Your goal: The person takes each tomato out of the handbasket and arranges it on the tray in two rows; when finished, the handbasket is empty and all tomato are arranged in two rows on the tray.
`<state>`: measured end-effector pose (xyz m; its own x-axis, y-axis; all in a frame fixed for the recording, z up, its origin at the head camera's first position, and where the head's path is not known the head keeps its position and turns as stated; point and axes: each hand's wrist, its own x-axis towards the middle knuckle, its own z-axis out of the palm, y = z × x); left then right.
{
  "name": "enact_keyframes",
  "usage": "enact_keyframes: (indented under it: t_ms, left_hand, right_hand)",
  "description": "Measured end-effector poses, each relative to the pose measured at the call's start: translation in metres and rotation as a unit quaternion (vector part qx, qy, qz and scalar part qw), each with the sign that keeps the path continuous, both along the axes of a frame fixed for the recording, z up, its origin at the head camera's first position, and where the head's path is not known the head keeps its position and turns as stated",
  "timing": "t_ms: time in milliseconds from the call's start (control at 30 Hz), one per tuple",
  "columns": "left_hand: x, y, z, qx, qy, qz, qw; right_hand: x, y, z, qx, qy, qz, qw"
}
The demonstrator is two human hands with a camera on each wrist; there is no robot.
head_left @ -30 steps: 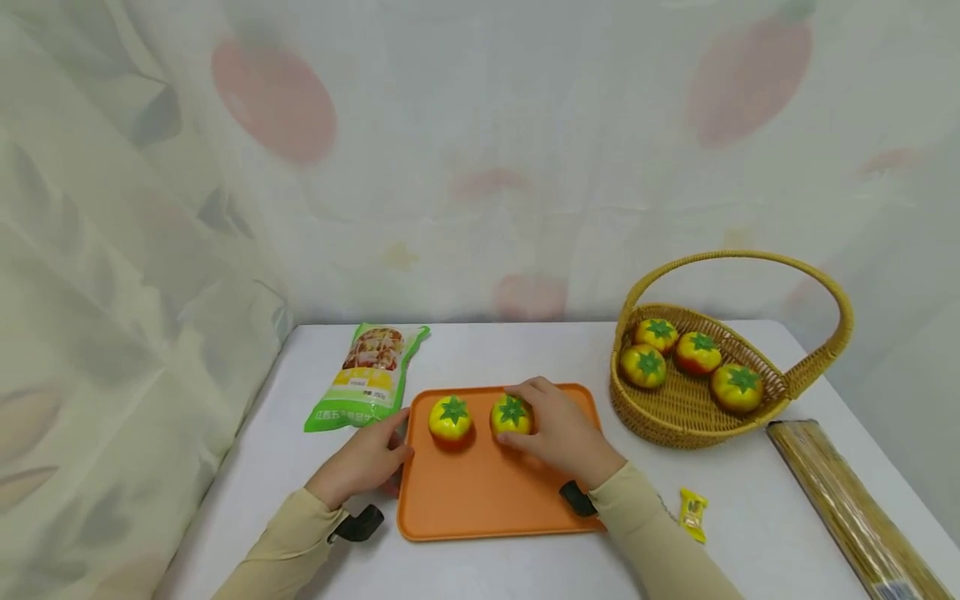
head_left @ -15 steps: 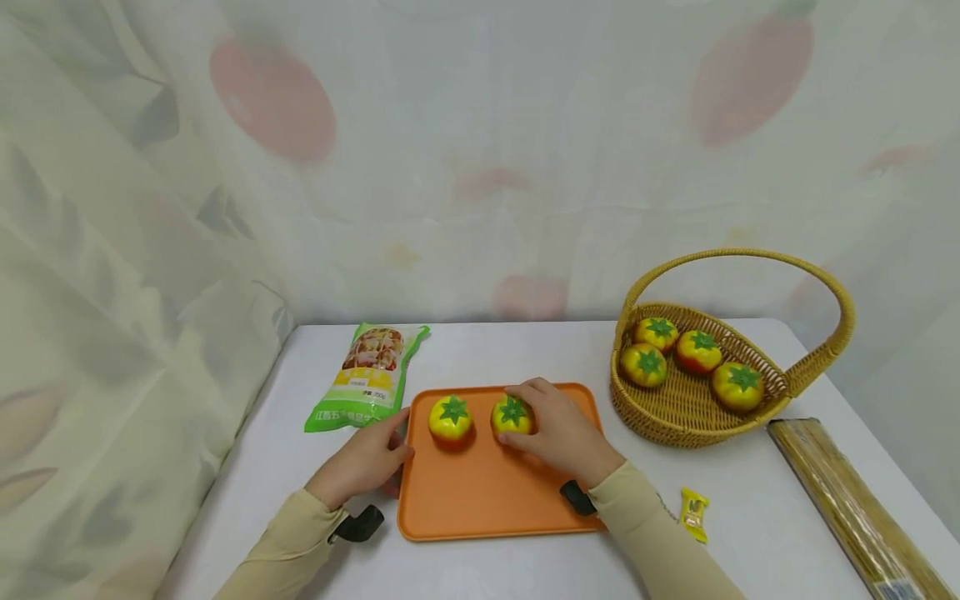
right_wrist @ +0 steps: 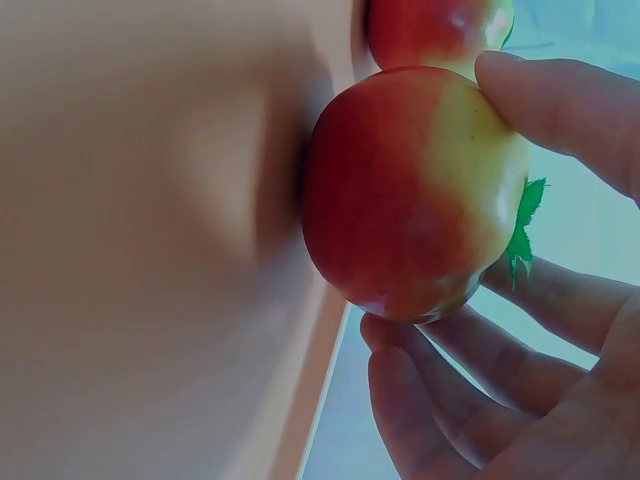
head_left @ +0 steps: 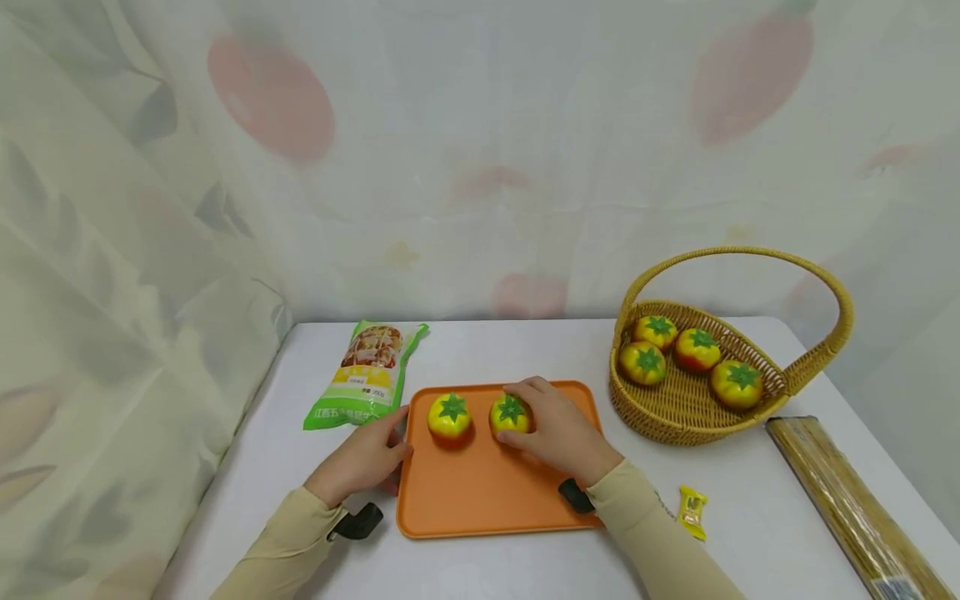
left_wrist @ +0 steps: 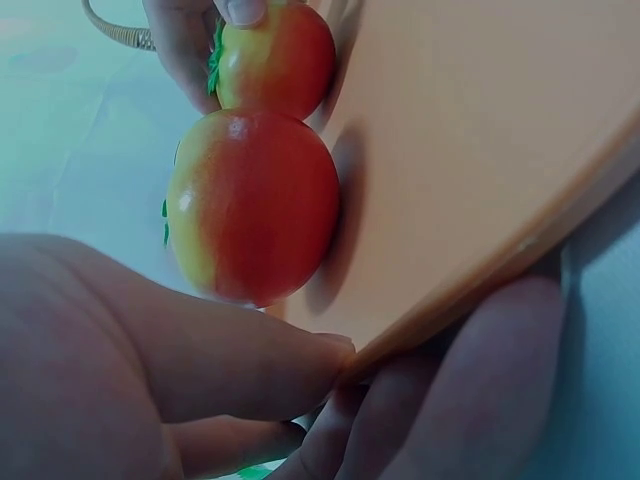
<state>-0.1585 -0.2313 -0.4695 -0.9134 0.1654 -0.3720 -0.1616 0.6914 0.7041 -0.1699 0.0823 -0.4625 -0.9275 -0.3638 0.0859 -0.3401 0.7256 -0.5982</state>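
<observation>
On an orange tray (head_left: 457, 500) stand two red-and-yellow tomatoes with green star-shaped leaf tops. My left hand (head_left: 362, 458) pinches the tray's left rim, its thumb (left_wrist: 300, 365) above and fingers below, as the left wrist view shows. The left tomato (head_left: 450, 419) sits near that hand, untouched. Around the right tomato (right_wrist: 410, 190) my right hand (head_left: 558, 427) curls, with the thumb on one side and fingers on the other. That tomato's base is on or very close to the tray; I cannot tell which.
A wicker basket (head_left: 660, 429) with a tall handle holds several more tomatoes at the right. Beside it lies a long bundle of thin sticks (head_left: 847, 500) in clear wrap. A small yellow packet (head_left: 692, 511) is near my right sleeve. Behind my left hand lies a green food bag (head_left: 367, 375).
</observation>
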Motion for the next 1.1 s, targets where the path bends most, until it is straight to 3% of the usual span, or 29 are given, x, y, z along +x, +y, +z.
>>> enact_keyframes:
  t_ms: [500, 767, 933, 1100]
  left_hand:
    - [-0.011, 0.014, -0.003, -0.003, 0.0, -0.022, 0.9998]
    - [-0.012, 0.01, -0.006, -0.005, -0.001, -0.029, 0.9996]
    - [-0.008, 0.002, -0.007, -0.01, -0.003, -0.023, 0.9997]
    - [-0.008, -0.004, -0.008, -0.019, -0.003, -0.026, 0.9995]
  right_hand:
    - [0.003, 0.016, 0.005, 0.005, 0.0, -0.02, 0.9998]
    - [0.003, 0.032, 0.017, 0.002, 0.023, -0.019, 0.9995]
    - [0.007, 0.061, 0.033, 0.01, 0.061, -0.037, 0.9974]
    - [0.014, 0.115, 0.046, 0.051, 0.088, -0.067, 0.9925]
